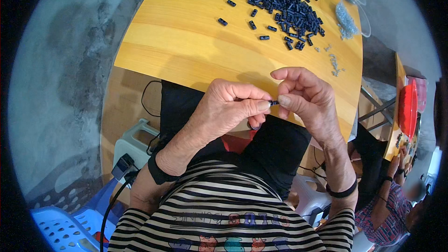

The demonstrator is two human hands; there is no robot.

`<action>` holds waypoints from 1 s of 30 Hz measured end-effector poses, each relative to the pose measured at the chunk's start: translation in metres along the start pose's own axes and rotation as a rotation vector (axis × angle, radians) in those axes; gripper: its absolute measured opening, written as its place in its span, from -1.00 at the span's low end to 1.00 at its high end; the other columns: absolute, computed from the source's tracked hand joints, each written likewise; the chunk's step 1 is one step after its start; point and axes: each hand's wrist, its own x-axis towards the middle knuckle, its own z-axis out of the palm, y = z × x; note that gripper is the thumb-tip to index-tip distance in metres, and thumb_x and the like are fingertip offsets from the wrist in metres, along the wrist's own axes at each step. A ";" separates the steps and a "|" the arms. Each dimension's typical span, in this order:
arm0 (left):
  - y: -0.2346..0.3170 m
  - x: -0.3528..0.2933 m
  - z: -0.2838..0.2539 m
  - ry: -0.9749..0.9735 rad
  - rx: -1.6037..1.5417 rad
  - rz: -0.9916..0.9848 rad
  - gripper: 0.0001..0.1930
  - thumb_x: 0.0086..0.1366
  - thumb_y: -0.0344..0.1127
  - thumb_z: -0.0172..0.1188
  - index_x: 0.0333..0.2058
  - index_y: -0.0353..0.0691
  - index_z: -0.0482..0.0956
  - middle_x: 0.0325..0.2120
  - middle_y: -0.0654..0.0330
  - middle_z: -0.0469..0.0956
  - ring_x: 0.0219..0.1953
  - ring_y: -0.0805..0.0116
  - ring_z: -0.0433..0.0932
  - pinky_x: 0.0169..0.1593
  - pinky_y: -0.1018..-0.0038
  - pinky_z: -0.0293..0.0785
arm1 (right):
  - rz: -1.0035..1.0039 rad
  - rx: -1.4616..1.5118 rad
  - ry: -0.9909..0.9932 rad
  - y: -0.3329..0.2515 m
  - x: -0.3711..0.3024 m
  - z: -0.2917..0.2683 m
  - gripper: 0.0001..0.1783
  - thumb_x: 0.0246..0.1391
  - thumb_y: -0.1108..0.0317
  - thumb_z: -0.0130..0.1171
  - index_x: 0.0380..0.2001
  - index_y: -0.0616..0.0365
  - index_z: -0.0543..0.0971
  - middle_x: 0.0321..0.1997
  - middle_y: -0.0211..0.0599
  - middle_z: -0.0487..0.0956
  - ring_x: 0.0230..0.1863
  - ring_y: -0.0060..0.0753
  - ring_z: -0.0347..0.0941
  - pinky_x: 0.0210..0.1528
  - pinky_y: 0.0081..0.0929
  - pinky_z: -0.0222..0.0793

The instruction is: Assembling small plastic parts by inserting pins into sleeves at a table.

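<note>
My left hand (233,105) is closed, with thumb and forefinger pinching a small dark plastic block (274,103) just off the table's near edge. Only the block's tip shows between the fingers. My right hand (305,100) meets it from the other side, thumb pressed toward the fingers at the block's end. Whatever lies inside that right pinch is hidden. Farther up the wooden table (186,32) lies a heap of dark two-holed plastic blocks (291,11), with several strays around it. Small silver screws (334,64) are scattered to the right of the heap.
Clear plastic tubs (347,21) at the table's right edge hold more screws. Left of me stand a pale stool (137,142) with a black plug and cable, and a blue plastic basket (58,226). At right, another person (389,205) works at a table with a red tray (408,109).
</note>
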 end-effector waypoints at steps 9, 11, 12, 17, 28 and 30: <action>-0.002 0.000 0.001 0.022 0.047 0.018 -0.85 0.25 -0.44 0.22 -0.26 -0.39 0.63 -0.55 0.17 0.61 -0.54 0.54 0.57 -0.45 0.63 0.54 | 0.031 -0.058 -0.015 -0.005 0.002 0.001 -0.66 0.08 0.60 0.15 -0.03 0.28 0.44 -0.40 -0.45 0.48 -0.48 -0.72 0.41 -0.42 -0.74 0.38; -0.003 -0.001 0.002 0.026 0.074 0.016 -0.86 0.24 -0.44 0.22 -0.26 -0.39 0.63 -0.56 0.18 0.60 -0.55 0.54 0.57 -0.45 0.64 0.53 | 0.013 -0.109 -0.022 -0.008 0.002 0.003 -0.65 0.07 0.60 0.15 -0.04 0.29 0.43 -0.42 -0.45 0.48 -0.48 -0.72 0.41 -0.43 -0.74 0.38; -0.003 -0.002 0.003 0.036 0.075 0.030 -0.87 0.24 -0.44 0.22 -0.27 -0.38 0.63 -0.58 0.19 0.60 -0.55 0.55 0.56 -0.46 0.64 0.53 | -0.007 -0.199 -0.030 -0.010 0.002 0.003 -0.66 0.05 0.60 0.16 -0.06 0.28 0.45 -0.45 -0.44 0.48 -0.48 -0.70 0.42 -0.43 -0.70 0.39; 0.002 -0.003 0.007 0.051 0.147 0.014 -0.90 0.21 -0.49 0.24 -0.31 -0.39 0.64 -0.54 0.18 0.62 -0.52 0.54 0.56 -0.42 0.62 0.52 | -0.076 -0.533 -0.008 -0.018 0.001 0.009 -0.71 0.00 0.56 0.21 -0.16 0.25 0.49 -0.54 -0.37 0.49 -0.50 -0.62 0.46 -0.44 -0.58 0.41; 0.003 -0.002 0.012 0.144 0.116 0.011 -0.88 0.24 -0.45 0.21 -0.30 -0.37 0.65 -0.57 0.22 0.60 -0.54 0.57 0.54 -0.42 0.66 0.48 | -0.003 -0.197 0.076 -0.010 0.005 0.018 -0.75 0.00 0.58 0.25 -0.22 0.26 0.50 -0.51 -0.43 0.53 -0.49 -0.68 0.46 -0.48 -0.68 0.41; 0.002 -0.003 0.011 0.132 0.097 0.010 -0.88 0.24 -0.45 0.21 -0.30 -0.37 0.65 -0.57 0.22 0.60 -0.54 0.57 0.54 -0.41 0.66 0.48 | -0.005 -0.182 0.084 -0.008 0.003 0.018 -0.73 0.00 0.58 0.26 -0.19 0.26 0.50 -0.50 -0.43 0.53 -0.49 -0.69 0.46 -0.48 -0.70 0.41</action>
